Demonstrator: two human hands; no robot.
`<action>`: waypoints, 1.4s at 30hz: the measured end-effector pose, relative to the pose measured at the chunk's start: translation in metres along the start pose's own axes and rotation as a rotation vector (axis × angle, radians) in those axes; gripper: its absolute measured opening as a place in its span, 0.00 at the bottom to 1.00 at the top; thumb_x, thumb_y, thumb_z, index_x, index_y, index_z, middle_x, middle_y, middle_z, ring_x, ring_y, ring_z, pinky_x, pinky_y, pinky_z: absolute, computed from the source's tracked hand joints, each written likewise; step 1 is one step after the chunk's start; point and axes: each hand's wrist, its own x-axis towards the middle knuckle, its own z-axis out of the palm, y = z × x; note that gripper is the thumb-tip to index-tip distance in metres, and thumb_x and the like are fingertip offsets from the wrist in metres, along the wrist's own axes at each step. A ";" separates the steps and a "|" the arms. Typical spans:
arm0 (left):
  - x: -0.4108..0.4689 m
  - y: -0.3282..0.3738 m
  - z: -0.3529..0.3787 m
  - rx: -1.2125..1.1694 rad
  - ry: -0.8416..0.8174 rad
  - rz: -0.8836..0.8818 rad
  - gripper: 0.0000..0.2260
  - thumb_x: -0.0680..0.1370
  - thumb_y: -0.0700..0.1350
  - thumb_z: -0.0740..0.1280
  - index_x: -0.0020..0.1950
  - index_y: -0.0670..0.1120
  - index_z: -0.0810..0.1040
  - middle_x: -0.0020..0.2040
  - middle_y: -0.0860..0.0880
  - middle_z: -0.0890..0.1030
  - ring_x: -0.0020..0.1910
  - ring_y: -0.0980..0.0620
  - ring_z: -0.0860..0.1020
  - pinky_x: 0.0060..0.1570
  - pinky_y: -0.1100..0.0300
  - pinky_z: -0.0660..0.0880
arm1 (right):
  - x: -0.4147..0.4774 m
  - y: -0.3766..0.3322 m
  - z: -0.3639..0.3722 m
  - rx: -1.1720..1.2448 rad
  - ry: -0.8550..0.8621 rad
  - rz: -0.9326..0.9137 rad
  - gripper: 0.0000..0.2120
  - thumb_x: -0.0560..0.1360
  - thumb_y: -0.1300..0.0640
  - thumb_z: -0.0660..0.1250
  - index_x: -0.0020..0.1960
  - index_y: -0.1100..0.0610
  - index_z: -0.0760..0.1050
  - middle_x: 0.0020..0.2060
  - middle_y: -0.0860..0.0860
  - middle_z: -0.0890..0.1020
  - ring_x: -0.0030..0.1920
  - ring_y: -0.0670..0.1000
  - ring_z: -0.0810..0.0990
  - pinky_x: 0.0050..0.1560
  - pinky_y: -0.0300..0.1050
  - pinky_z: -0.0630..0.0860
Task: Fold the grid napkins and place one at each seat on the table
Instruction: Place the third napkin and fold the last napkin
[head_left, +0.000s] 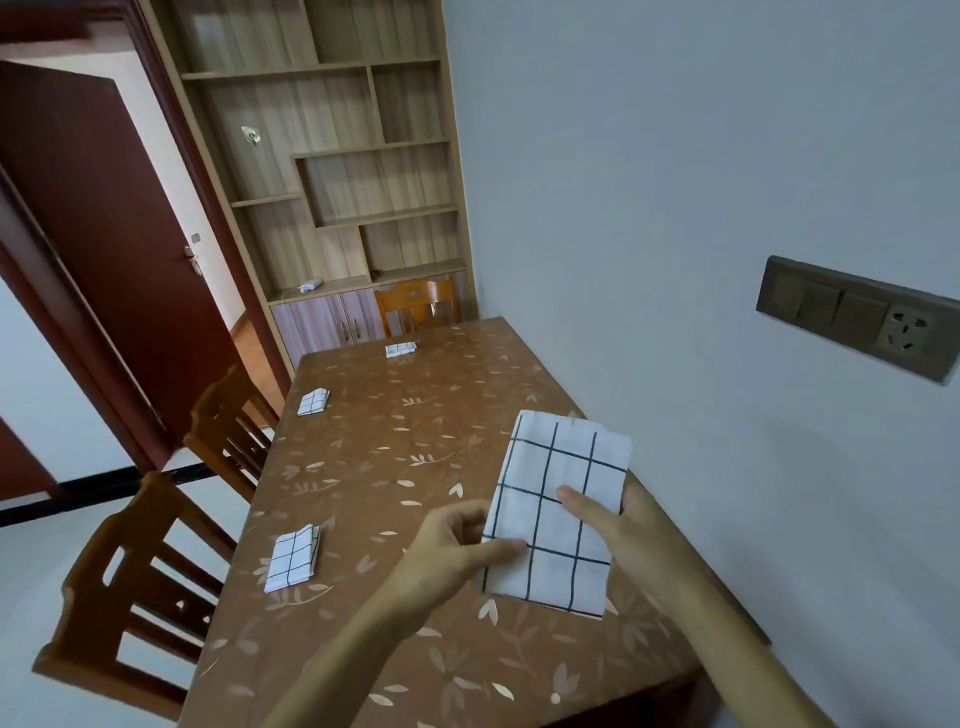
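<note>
A white napkin with a black grid (558, 512) is held flat above the near right part of the table (415, 467), folded into a long rectangle. My left hand (457, 551) pinches its lower left edge. My right hand (618, 519) grips its right edge, thumb on top. Three folded grid napkins lie on the brown leaf-patterned tabletop: one near the left edge (292, 558), one farther along that edge (313, 401), one at the far end (400, 349).
Two wooden chairs (135, 587) (234, 426) stand along the table's left side and another (418, 306) at the far end. The table's right side runs along a wall with a switch panel (857, 317). Shelving and a dark door stand behind.
</note>
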 end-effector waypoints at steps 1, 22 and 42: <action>-0.001 0.001 0.003 0.022 0.000 0.013 0.09 0.78 0.40 0.71 0.57 0.41 0.83 0.52 0.46 0.87 0.51 0.46 0.86 0.46 0.57 0.82 | -0.002 -0.004 0.000 -0.026 -0.008 -0.023 0.04 0.77 0.54 0.71 0.51 0.46 0.79 0.46 0.45 0.87 0.42 0.40 0.86 0.38 0.35 0.80; 0.015 0.000 0.042 0.028 0.419 0.214 0.03 0.79 0.43 0.71 0.49 0.46 0.84 0.43 0.50 0.88 0.42 0.50 0.86 0.38 0.56 0.82 | 0.011 0.004 0.014 0.004 0.190 -0.116 0.10 0.79 0.45 0.66 0.57 0.49 0.76 0.50 0.52 0.85 0.48 0.50 0.86 0.50 0.58 0.83; 0.013 -0.010 0.009 0.095 0.415 0.291 0.09 0.73 0.42 0.77 0.51 0.53 0.86 0.47 0.51 0.86 0.46 0.46 0.84 0.43 0.50 0.83 | 0.006 0.017 -0.012 -0.085 -0.032 -0.182 0.23 0.71 0.63 0.77 0.62 0.46 0.80 0.56 0.42 0.84 0.53 0.43 0.85 0.48 0.42 0.83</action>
